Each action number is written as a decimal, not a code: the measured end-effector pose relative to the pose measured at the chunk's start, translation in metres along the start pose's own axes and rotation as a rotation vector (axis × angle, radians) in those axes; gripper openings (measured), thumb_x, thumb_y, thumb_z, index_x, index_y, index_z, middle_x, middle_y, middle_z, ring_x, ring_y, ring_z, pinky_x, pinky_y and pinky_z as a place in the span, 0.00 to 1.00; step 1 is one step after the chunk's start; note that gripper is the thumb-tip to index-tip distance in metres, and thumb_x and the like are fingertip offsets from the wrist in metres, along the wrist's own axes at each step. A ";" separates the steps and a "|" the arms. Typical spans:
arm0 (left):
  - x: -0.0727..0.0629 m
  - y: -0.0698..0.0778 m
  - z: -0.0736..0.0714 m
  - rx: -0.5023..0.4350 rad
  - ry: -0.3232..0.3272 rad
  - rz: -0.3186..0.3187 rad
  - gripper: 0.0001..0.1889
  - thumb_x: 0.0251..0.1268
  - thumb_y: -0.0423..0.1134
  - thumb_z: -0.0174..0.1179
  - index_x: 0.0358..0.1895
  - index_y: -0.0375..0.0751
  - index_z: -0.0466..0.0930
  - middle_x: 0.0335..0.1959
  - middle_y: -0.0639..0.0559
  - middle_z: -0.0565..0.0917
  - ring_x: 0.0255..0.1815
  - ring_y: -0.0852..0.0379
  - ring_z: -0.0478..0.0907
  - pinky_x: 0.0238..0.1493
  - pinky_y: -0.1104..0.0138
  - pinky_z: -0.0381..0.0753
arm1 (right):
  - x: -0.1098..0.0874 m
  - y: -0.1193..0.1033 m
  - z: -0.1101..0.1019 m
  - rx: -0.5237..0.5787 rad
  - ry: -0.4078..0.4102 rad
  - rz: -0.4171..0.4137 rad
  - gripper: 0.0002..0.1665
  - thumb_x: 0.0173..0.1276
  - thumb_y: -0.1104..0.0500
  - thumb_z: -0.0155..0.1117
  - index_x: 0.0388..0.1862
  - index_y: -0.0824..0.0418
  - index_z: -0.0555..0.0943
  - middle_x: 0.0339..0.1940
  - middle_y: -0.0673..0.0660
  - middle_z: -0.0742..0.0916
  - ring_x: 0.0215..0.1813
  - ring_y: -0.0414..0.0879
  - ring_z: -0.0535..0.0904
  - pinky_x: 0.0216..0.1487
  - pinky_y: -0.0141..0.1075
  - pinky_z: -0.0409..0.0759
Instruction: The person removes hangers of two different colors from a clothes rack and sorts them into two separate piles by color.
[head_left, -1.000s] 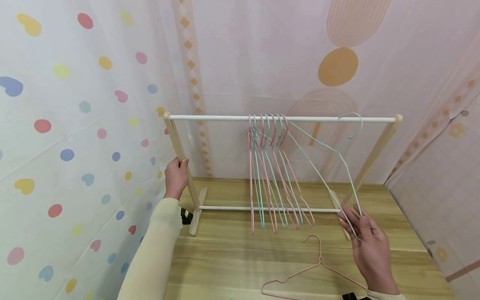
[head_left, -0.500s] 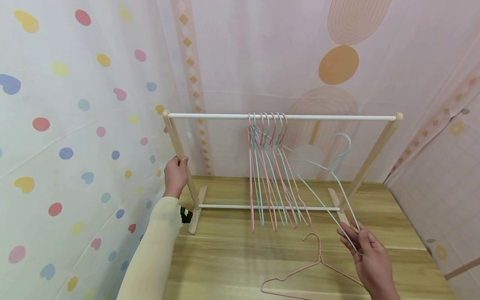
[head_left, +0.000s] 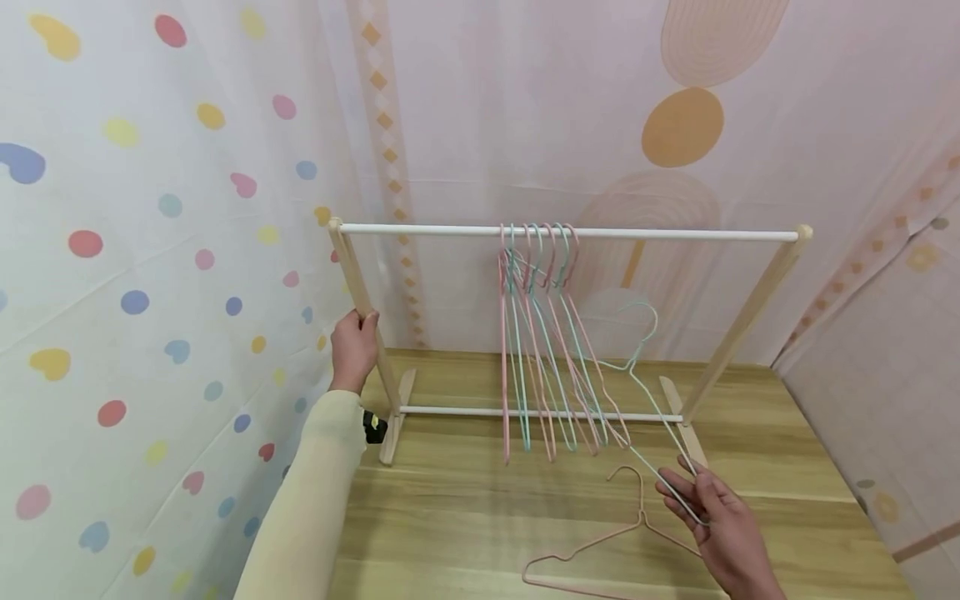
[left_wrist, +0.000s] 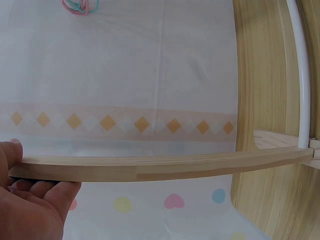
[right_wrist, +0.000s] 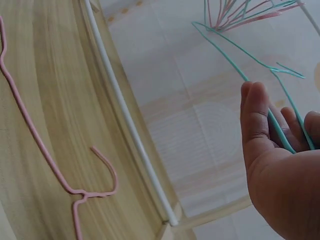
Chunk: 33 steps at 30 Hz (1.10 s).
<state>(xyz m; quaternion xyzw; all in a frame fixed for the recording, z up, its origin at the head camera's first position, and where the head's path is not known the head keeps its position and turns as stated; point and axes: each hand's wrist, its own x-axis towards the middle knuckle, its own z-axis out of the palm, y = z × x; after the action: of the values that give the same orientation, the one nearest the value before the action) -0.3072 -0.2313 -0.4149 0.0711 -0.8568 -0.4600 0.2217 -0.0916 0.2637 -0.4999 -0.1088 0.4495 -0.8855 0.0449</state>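
My left hand point(head_left: 354, 352) grips the left wooden post point(left_wrist: 150, 167) of a small clothes rack, its thumb and fingers on either side of the wood. A mint-green wire hanger point(head_left: 651, 392) is held by one lower corner in my right hand point(head_left: 723, 525). Its hook stands below the white top rail point(head_left: 675, 235), off the rail, and its far end passes behind the hanging ones. Several pink and mint hangers point(head_left: 551, 358) hang bunched near the rail's middle. On the wooden surface lies a pink hanger point(right_wrist: 37, 135), partly hidden by my right hand in the head view.
A white lower bar point(head_left: 450, 411) joins the rack's wooden feet. The right post point(head_left: 750, 321) slants up beside my right hand. A dotted curtain point(head_left: 187, 275) hangs close on the left, and a patterned cloth point(head_left: 465, 108) hangs behind the rack.
My right hand has come down and left with the mint hanger, whose hook was up at the top rail and is now well beneath it. My left hand stays on the post.
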 end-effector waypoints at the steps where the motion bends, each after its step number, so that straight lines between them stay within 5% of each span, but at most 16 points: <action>1: 0.000 0.000 0.000 0.000 0.001 0.001 0.17 0.77 0.43 0.48 0.34 0.32 0.73 0.21 0.45 0.67 0.22 0.48 0.66 0.24 0.60 0.68 | 0.000 0.001 0.000 -0.006 -0.004 0.016 0.24 0.82 0.58 0.33 0.61 0.56 0.78 0.56 0.62 0.83 0.57 0.52 0.79 0.56 0.38 0.74; 8: 0.000 -0.002 0.000 0.001 -0.003 -0.004 0.17 0.78 0.43 0.48 0.34 0.32 0.73 0.21 0.46 0.67 0.22 0.49 0.66 0.24 0.61 0.68 | 0.000 0.010 -0.002 -0.043 -0.041 0.123 0.24 0.83 0.57 0.33 0.61 0.52 0.78 0.56 0.60 0.83 0.58 0.51 0.79 0.57 0.38 0.74; 14: 0.000 -0.001 -0.001 -0.009 -0.005 -0.002 0.17 0.78 0.43 0.48 0.34 0.32 0.73 0.21 0.46 0.66 0.22 0.48 0.65 0.24 0.60 0.68 | 0.003 0.018 0.002 -0.131 0.003 0.232 0.20 0.82 0.55 0.39 0.58 0.51 0.79 0.55 0.61 0.83 0.56 0.52 0.80 0.56 0.39 0.75; 21: -0.001 0.000 -0.002 -0.008 -0.014 0.007 0.17 0.78 0.43 0.48 0.35 0.31 0.74 0.20 0.45 0.66 0.21 0.48 0.66 0.24 0.59 0.68 | 0.003 0.039 0.014 -0.183 0.109 0.374 0.25 0.80 0.52 0.47 0.66 0.67 0.71 0.54 0.67 0.82 0.54 0.55 0.81 0.56 0.42 0.74; 28: -0.002 0.002 -0.003 0.006 -0.017 0.006 0.18 0.78 0.45 0.47 0.35 0.31 0.74 0.21 0.45 0.67 0.22 0.49 0.66 0.24 0.60 0.68 | 0.006 0.065 0.026 -0.181 0.047 0.431 0.39 0.80 0.52 0.47 0.70 0.82 0.51 0.56 0.72 0.79 0.53 0.56 0.81 0.56 0.43 0.74; 33: -0.003 0.002 -0.003 -0.007 -0.019 0.001 0.18 0.78 0.43 0.48 0.36 0.30 0.74 0.21 0.45 0.67 0.22 0.48 0.66 0.24 0.59 0.68 | 0.008 0.079 0.036 -0.155 0.021 0.468 0.39 0.78 0.52 0.52 0.70 0.81 0.54 0.54 0.71 0.81 0.54 0.58 0.80 0.55 0.43 0.75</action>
<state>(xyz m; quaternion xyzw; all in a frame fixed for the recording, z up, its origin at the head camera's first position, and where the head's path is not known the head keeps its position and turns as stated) -0.3034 -0.2312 -0.4124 0.0653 -0.8572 -0.4637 0.2141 -0.0921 0.1872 -0.5423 0.0045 0.5295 -0.8149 0.2355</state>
